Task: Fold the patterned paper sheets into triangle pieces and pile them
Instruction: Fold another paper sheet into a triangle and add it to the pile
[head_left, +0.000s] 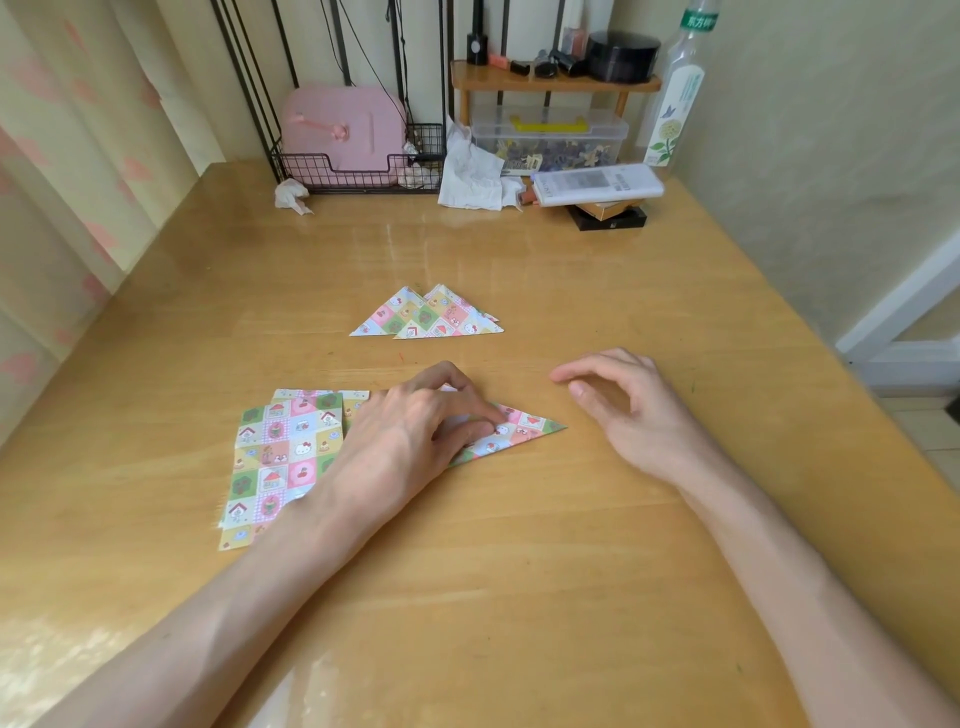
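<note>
While the left hand (415, 431) presses the folded triangle (524, 432), the right hand (623, 410) hovers beside, relaxed, empty.

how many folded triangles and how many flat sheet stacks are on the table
folded triangles in far pile: at least 2, overlapping
folded triangle under left hand: 1
flat sheet stack: 1
total: at least 4

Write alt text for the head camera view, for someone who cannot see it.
A person's left hand presses a folded patterned paper triangle onto a wooden table, while the right hand is open beside it. A stack of unfolded patterned sheets lies partly under the left hand, and finished triangles sit piled farther back.
</note>
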